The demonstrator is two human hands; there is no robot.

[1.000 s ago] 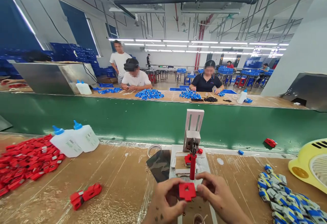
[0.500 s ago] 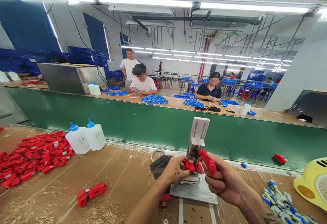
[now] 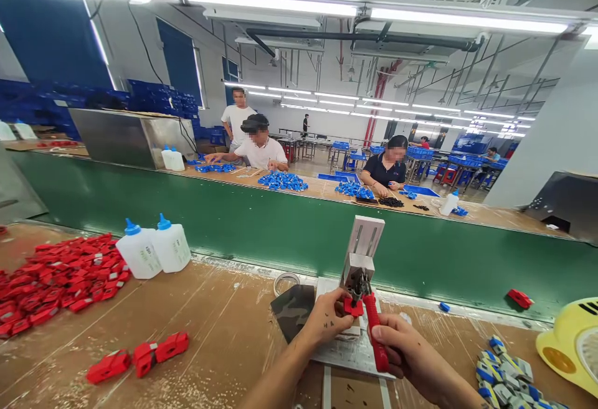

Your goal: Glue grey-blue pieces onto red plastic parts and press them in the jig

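Note:
A metal fixture (image 3: 363,241) with an upright slotted plate stands on the bench, a toggle clamp on its front. My right hand (image 3: 397,340) is closed round the clamp's red handle (image 3: 376,334), which points down toward me. Fingers of my left hand (image 3: 329,319) pinch a small red part (image 3: 354,307) under the clamp, at the fixture's front. On the bench to the left lie a few red parts (image 3: 146,358) in a loose row. A large pile of red parts (image 3: 60,278) is at the far left.
Two white bottles (image 3: 172,247) with blue caps stand behind the pile. A tape roll (image 3: 286,281) and a dark sheet (image 3: 294,312) lie left of the fixture. Grey-blue parts (image 3: 502,368) and a yellow fan (image 3: 572,340) are at right. Two people sit across the green divider (image 3: 261,228).
My right hand has moved down, swinging the red handle lower. Another red part now lies at the left end of the row on the bench. The view has shifted slightly.

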